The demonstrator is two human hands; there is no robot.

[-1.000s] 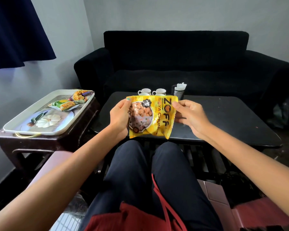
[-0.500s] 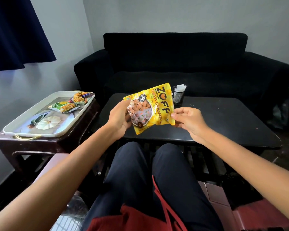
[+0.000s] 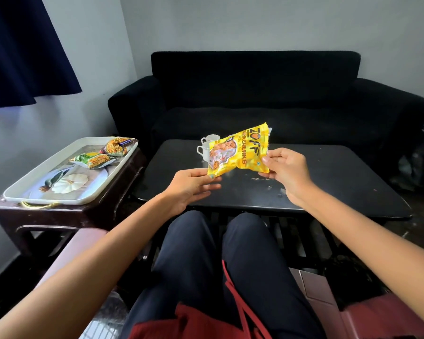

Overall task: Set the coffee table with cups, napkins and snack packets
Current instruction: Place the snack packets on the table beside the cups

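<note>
— Where's the snack packet?

— The yellow soya chunks packet (image 3: 240, 150) is up in the air above the black coffee table (image 3: 328, 182), tilted, with its top corner toward one o'clock. The right hand (image 3: 285, 168) pinches its right edge between thumb and fingers.

— And the left hand?

— The left hand (image 3: 190, 185) sits at the packet's lower corner, about seven o'clock from it. Its fingers are loosely spread and nearly straight; the thumb tip touches the bottom edge, but I can't tell whether it really grips.

— Cups?

— Two white cups (image 3: 207, 146) stand on the table at the far side, just behind the packet at its ten o'clock, partly hidden by it. A bit of something white shows past the packet's top corner; too hidden to name.

— What's over at nine o'clock?

— A dark wooden side table (image 3: 66, 216) carrying a white tray (image 3: 34, 184) with a flower print. At the tray's far end lie a green and yellow noodle packet (image 3: 93, 160) and, beyond it at one o'clock, an orange noodle packet (image 3: 118, 146), close together.

— Behind everything?

— A black sofa (image 3: 255, 94) at twelve o'clock, and a dark blue curtain (image 3: 22, 50) at ten o'clock.
</note>
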